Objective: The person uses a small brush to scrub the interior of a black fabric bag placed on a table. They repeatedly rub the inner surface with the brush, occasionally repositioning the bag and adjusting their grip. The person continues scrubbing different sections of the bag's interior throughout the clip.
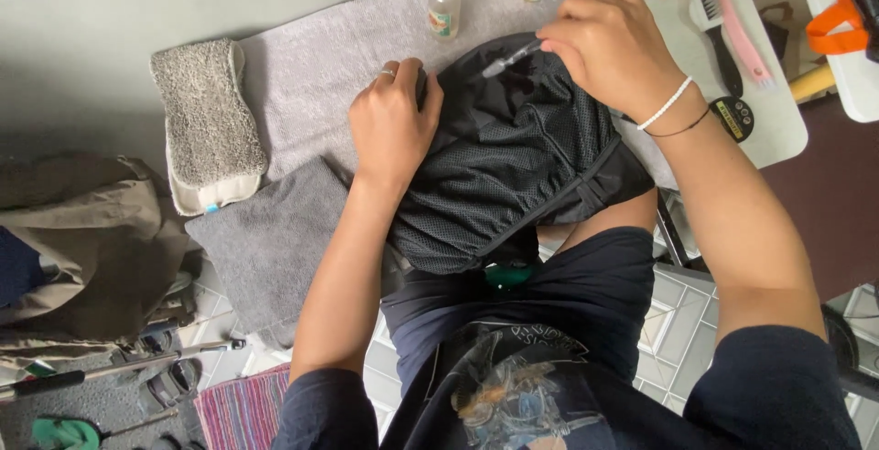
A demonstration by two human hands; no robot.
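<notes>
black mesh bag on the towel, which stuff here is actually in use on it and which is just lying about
In use:
- black mesh bag, pressed down by the left hand
- small dark tool, held to the bag by the right hand
- grey towel under the bag

Lying about:
- spray bottle
- pink brush
- folded pad
- tan bag
</notes>
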